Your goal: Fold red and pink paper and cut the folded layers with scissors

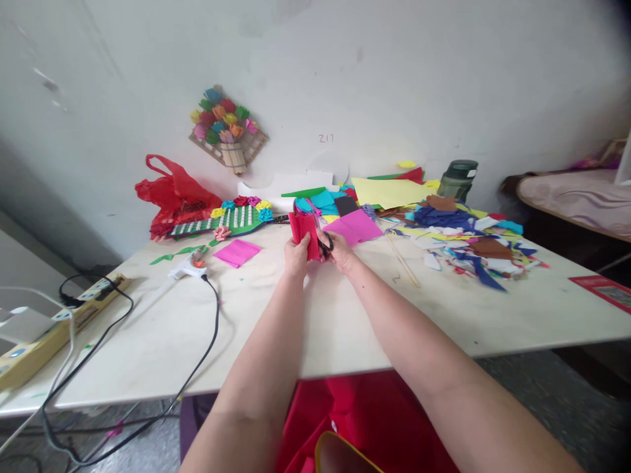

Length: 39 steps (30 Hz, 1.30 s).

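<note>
Wall (384,72) has "217" (326,138) scrawled on it. Arms (270,328) stretched over the worktop (246,322), left fingers (304,241) pinching folded red paper (300,226), right fingers (339,246) gripping black-handled scissors (326,246).

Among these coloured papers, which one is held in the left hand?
The red paper: the left hand grips it beside the scissors, while the pink square and pale yellow sheet lie unheld.

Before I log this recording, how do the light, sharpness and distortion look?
Head view: light looks diffuse, without strong glare on the table; the top right corner darkens; the forearms loom large toward the bottom, wide-lens style; red paper and scissors look soft, blade detail hard to tell.
</note>
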Each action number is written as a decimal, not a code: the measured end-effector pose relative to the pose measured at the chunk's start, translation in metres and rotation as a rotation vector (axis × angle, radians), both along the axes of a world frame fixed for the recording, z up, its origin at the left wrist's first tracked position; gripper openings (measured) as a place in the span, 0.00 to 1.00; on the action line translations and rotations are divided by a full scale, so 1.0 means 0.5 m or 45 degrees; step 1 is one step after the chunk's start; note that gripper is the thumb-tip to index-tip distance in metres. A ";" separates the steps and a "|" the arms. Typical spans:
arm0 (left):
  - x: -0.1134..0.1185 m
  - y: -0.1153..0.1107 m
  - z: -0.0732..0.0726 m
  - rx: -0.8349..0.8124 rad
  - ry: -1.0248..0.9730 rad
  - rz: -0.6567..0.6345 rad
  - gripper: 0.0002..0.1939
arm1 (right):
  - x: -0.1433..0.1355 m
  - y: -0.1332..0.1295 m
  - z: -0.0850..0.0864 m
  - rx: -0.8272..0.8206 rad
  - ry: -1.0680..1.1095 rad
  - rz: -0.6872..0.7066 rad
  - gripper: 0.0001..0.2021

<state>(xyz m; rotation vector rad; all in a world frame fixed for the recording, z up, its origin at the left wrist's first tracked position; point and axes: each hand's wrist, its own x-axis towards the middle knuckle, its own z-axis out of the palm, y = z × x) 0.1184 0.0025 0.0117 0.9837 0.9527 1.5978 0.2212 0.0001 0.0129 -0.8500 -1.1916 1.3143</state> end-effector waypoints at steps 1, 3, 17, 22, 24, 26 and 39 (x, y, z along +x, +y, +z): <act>0.000 0.000 0.000 0.006 0.000 -0.005 0.12 | 0.000 0.001 -0.001 0.006 0.007 -0.002 0.22; 0.000 0.001 -0.001 0.006 0.004 -0.004 0.12 | -0.001 0.003 -0.002 0.013 0.023 -0.004 0.22; -0.002 0.011 -0.008 -0.012 -0.031 0.045 0.11 | -0.008 0.006 -0.002 0.042 -0.038 -0.085 0.20; -0.006 0.013 -0.011 0.016 -0.036 0.048 0.12 | -0.003 -0.005 0.004 0.019 -0.007 0.026 0.21; -0.009 0.016 -0.012 0.002 -0.036 0.084 0.11 | 0.002 -0.009 0.007 0.024 0.010 0.077 0.20; -0.013 0.019 -0.013 -0.034 -0.042 0.140 0.11 | 0.008 -0.011 0.009 0.041 0.013 0.113 0.19; -0.028 0.035 -0.023 -0.120 -0.122 0.296 0.16 | 0.047 0.026 0.003 0.089 -0.348 -0.454 0.15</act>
